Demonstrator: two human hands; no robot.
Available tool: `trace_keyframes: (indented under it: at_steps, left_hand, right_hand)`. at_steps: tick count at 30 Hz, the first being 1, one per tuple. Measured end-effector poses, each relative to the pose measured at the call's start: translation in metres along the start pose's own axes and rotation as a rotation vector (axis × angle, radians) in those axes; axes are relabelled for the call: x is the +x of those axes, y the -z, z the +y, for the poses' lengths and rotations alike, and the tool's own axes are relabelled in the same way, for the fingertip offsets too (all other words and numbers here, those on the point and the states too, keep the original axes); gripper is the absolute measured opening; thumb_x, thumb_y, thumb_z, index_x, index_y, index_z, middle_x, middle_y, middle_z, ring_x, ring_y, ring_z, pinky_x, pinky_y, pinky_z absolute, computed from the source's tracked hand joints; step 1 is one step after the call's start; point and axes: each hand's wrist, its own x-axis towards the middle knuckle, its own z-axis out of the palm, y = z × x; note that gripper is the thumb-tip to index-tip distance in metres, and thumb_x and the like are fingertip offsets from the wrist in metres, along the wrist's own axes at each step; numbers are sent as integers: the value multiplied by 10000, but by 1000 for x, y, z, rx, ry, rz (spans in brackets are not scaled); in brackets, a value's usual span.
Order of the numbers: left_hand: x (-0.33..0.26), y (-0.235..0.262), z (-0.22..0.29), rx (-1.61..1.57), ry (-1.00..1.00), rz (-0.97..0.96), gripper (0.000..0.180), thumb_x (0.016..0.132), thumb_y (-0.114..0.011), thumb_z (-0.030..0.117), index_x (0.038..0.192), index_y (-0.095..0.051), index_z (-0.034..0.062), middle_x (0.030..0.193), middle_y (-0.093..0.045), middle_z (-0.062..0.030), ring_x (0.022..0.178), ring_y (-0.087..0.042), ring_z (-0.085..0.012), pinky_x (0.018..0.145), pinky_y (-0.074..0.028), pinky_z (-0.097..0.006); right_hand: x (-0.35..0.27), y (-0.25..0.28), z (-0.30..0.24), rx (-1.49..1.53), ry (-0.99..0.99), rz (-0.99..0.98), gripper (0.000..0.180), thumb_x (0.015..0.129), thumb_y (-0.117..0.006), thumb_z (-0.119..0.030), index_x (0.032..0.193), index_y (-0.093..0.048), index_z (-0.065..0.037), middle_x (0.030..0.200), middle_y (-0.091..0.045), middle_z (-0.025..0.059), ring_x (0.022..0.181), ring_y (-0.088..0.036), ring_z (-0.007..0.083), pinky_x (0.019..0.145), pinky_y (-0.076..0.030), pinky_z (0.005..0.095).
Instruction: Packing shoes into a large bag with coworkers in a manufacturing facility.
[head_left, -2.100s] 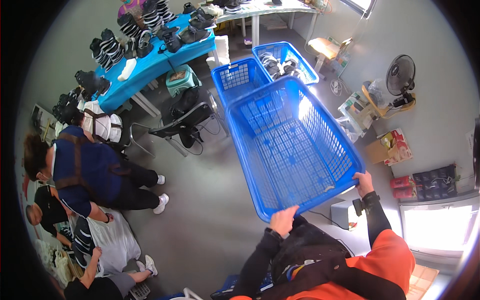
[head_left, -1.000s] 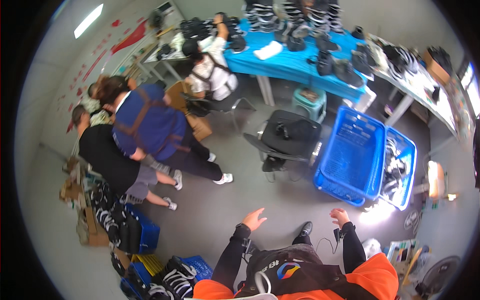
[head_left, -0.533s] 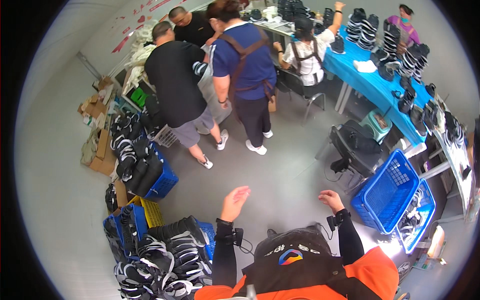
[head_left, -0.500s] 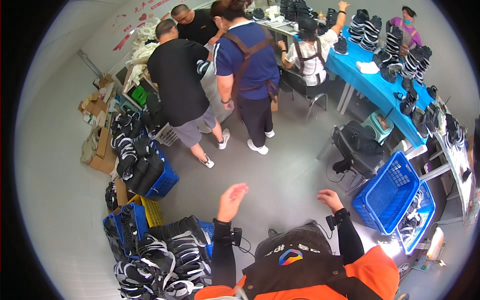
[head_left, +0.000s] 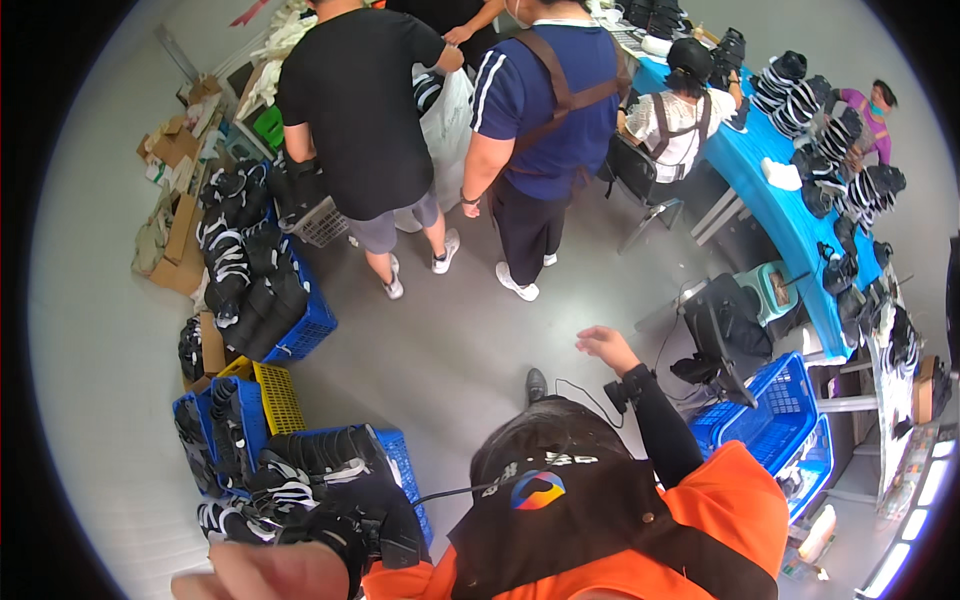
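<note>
My right hand (head_left: 608, 348) is held over the grey floor with its fingers loosely stretched out and nothing in it. A black sleeve covers that forearm, with a small dark device and cable at the wrist. My left hand (head_left: 245, 573) looms large at the lower left edge, blurred and partly cut off, so its finger pose does not show clearly. Beneath and beyond it in the view lie black-and-white shoe pieces (head_left: 285, 485), piled by a blue crate (head_left: 405, 480). Whether the hand touches them I cannot tell.
Blue crates of shoe pieces (head_left: 315, 325) and a yellow crate (head_left: 280, 395) line the left side. Ahead stand a person in black (head_left: 360, 110) and one in navy (head_left: 555, 110). At right are a black chair (head_left: 720, 330), blue baskets (head_left: 775, 410) and a blue-covered table (head_left: 755, 205).
My left hand has swung down and back to the lower left edge. My right hand has shifted left and up. The people ahead appear closer, and my shoe now shows on the floor.
</note>
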Motion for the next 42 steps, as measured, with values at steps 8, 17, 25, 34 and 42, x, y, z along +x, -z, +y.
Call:
trace_keyframes:
  at_steps: [8,17,25,34,42]
  left_hand:
    - [63,32,-70,-21,33,-9,302,981,-624,366,776,-547,158,848,-472,53,832,-425,-140,784,-336,-322]
    - [85,98,-96,20,67,-123,271,995,-626,332,1136,-697,113,955,-556,8,938,-483,-156,856,-374,-333]
    - [15,227,-158,285,399,84,460,1044,-515,380,1296,-594,4,858,-502,-41,807,-465,-150,753,-368,-327]
    - [-102,315,-178,259,891,437,384,1086,-461,247,1268,-592,-65,884,-525,-33,821,-463,-126,775,-383,-265]
    - [-152,347,-185,189,1029,553,357,1081,-487,234,1250,-603,-58,843,-514,-15,800,-460,-115,756,-378,-262]
  right_hand:
    - [118,-23,-92,46,58,-124,238,946,-626,-141,1150,-665,-24,1035,-739,54,967,-691,132,857,-514,276]
    - [129,-48,-104,105,-19,-64,218,944,-608,-96,1141,-668,-23,1028,-739,73,928,-703,135,817,-529,260]
    - [120,-72,-104,154,-46,-7,201,946,-603,-85,1127,-670,-27,1016,-738,74,918,-706,134,794,-536,249]
    - [120,-89,-112,134,-52,-3,207,950,-596,-89,1133,-667,-22,1023,-736,73,917,-702,131,810,-544,260]
    - [118,-105,-124,119,-37,-22,222,944,-585,-88,1141,-662,-21,1032,-733,71,931,-699,130,828,-539,264]
